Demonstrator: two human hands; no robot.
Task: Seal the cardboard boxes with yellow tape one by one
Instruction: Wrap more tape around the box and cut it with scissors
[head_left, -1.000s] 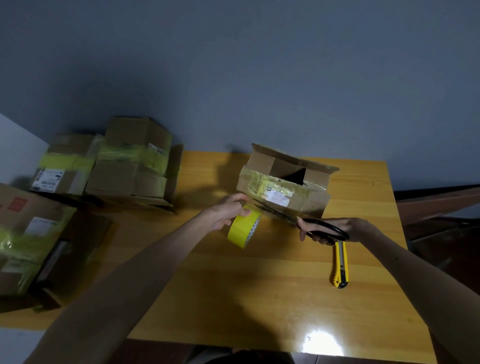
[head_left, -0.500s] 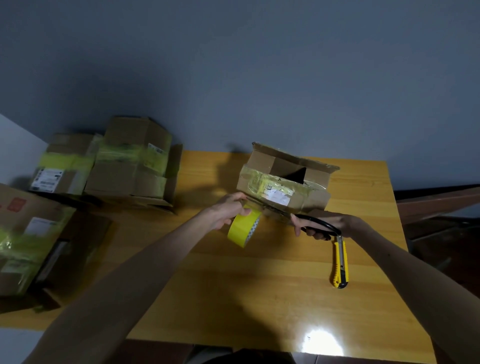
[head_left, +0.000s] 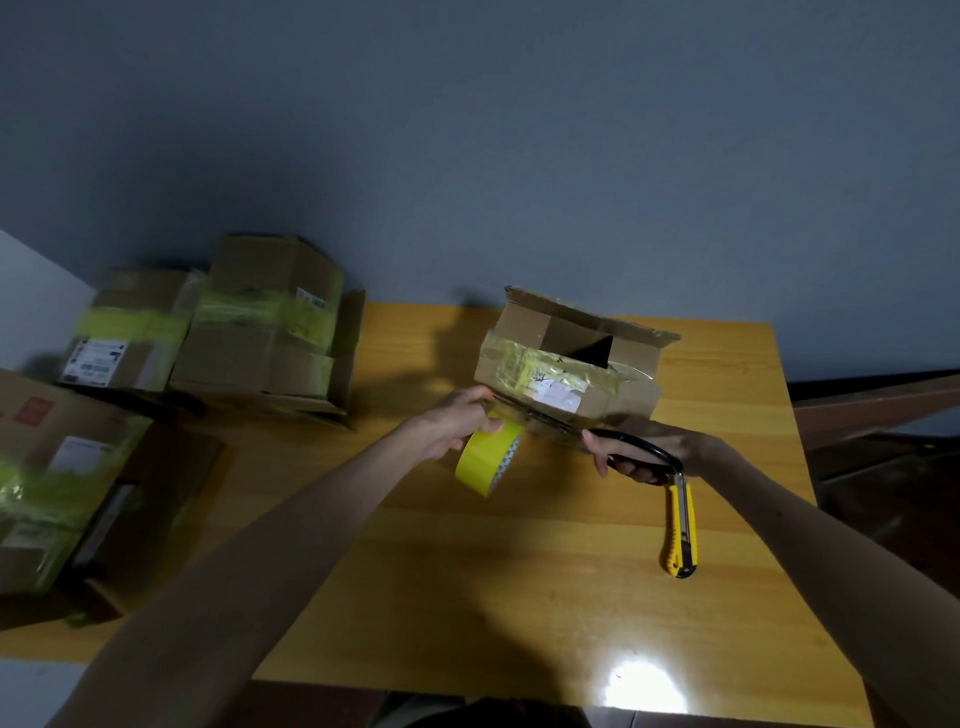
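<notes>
Left hand (head_left: 457, 422) curled round the yellow tape roll (head_left: 487, 461), holding it off the table (head_left: 519, 597) just below the near face of the open cardboard box (head_left: 618, 356). Right hand (head_left: 675, 451) clamped through the handles of black scissors (head_left: 563, 427), blades reaching leftward toward the left hand's knuckles, along the box's lower edge. Cannot tell whether the blades are parted or closed; too dark and thin there. The hands are apart, linked only by the scissors' reach. Box sits just beyond both hands; yellow tape already wraps its front, but the rear flap stands up and a dark opening shows on top. Yellow utility knife (head_left: 680, 525) lies just under the right wrist, untouched. Taped boxes (head_left: 260, 322) are stacked well out past the left forearm. Judged step: cutting the strip free from the roll. Next move calls for keeping the strip taut with the left hand, snipping cleanly across close to the box, then pressing the loose end flat.
</notes>
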